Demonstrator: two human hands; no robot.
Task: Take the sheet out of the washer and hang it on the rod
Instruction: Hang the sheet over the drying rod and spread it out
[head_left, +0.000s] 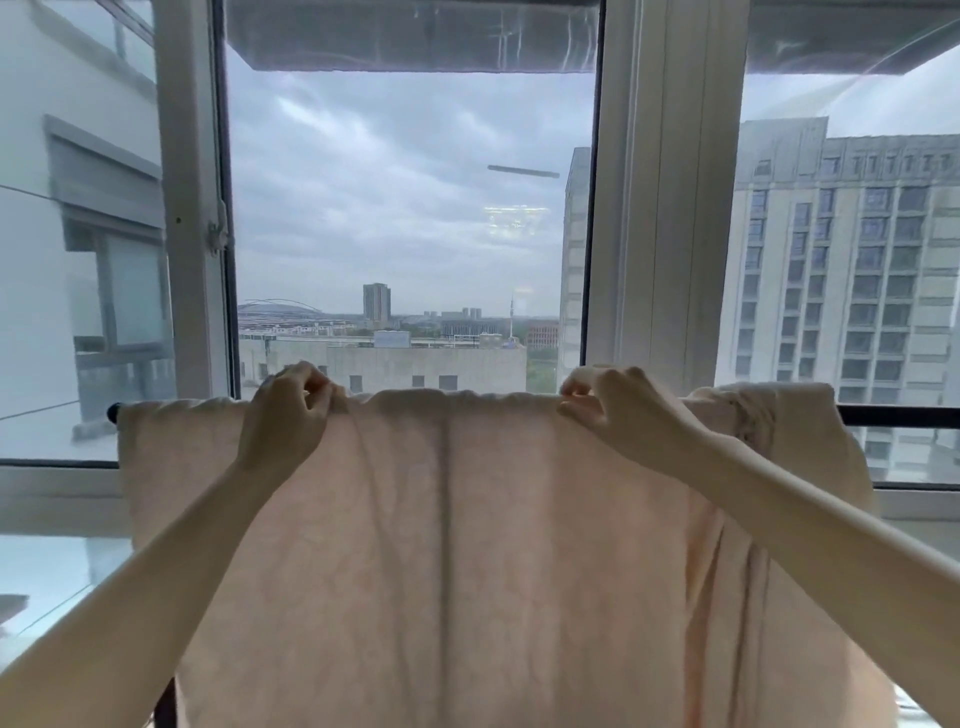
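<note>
A pale pink sheet (457, 545) hangs draped over a black horizontal rod (898, 417) in front of a window. The cloth covers most of the rod; only the rod's left tip (112, 411) and its right stretch show. My left hand (291, 410) pinches the sheet's top fold at the rod, left of centre. My right hand (613, 400) pinches the same fold to the right of centre. Between the hands the fold lies fairly flat. At the right end the sheet is bunched into a thicker lump (769, 415). The washer is out of view.
A large window with white frames (649, 208) stands right behind the rod, with buildings and a cloudy sky outside. A white sill (57, 499) runs below the glass. A dark upright of the rack (165, 712) shows at the bottom left.
</note>
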